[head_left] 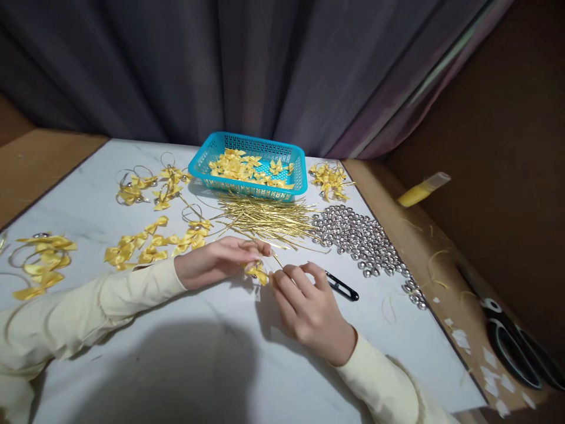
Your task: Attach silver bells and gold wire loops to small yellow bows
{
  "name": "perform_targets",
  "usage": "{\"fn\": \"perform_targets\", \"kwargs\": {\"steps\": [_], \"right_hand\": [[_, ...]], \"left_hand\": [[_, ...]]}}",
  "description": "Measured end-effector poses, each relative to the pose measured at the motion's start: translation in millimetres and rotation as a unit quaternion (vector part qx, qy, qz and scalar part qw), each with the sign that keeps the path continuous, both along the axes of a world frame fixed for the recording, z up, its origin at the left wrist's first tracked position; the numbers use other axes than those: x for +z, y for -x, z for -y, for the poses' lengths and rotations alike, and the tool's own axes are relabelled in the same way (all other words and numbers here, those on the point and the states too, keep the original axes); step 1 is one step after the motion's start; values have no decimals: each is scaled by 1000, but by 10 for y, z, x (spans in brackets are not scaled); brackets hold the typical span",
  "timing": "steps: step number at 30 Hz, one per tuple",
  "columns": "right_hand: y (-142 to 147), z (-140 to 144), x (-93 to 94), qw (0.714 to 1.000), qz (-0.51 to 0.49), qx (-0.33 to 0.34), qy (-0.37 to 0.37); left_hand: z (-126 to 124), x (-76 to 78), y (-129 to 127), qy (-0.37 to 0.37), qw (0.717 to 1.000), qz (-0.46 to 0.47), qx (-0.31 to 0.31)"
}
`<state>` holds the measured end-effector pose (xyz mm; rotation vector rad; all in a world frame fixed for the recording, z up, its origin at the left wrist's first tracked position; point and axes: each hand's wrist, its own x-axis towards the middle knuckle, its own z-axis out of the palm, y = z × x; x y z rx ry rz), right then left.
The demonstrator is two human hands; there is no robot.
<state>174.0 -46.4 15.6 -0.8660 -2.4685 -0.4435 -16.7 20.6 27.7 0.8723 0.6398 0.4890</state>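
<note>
My left hand [220,259] is closed, fingertips pinching a small yellow ribbon bow [256,272] above the white board. A gold twist tie [276,259] runs from the bow to my right hand [304,303], whose thumb and fingers are pressed together on it. The fingers partly hide how tie and bow are joined. Just beyond both hands lies a heap of loose gold twist ties [265,218]. Black thread snips [342,287] rest behind my right hand, partly covered by it.
A blue basket [302,171] at the back holds yellow bows. Small silver rings or bells [357,235] spread at right. Finished-looking bows with wire loops [46,259] lie left. Large scissors [512,341], paper scraps and a yellow tube [424,189] are along the right.
</note>
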Motion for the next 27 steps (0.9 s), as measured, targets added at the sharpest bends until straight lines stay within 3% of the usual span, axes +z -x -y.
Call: {"fn": "perform_targets", "kwargs": {"steps": [4, 8, 10, 12, 14, 16, 18, 20, 24, 27], "right_hand": [[-5, -8, -15, 1000, -2, -8, 3], [-9, -8, -22, 1000, 1, -12, 3], [-9, -7, -16, 1000, 2, -5, 7], [-7, -6, -8, 1000, 1, 0, 8], [-4, -5, -5, 1000, -1, 3, 6], [2, -5, -10, 1000, 0, 9, 7], [8, -6, -19, 1000, 1, 17, 8], [13, -9, -27, 1000, 1, 22, 10], [10, -15, -32, 1000, 2, 24, 12], [8, -14, -29, 1000, 3, 21, 13]], "left_hand": [[-38, 1, 29, -27, 1000, 3, 12], [-71, 110, 79, -206, 975, -83, -35], [-71, 191, 103, -355, 917, -174, -55], [-55, 256, 117, -505, 824, -247, -77], [-28, 285, 114, -588, 748, -298, -75], [-1, 281, 95, -617, 720, -317, -21], [15, 266, 71, -615, 724, -307, 59], [16, 262, 54, -588, 745, -294, 113], [-8, 273, 51, -478, 813, -305, 133], [-36, 246, 56, -424, 836, -316, 144]]}}
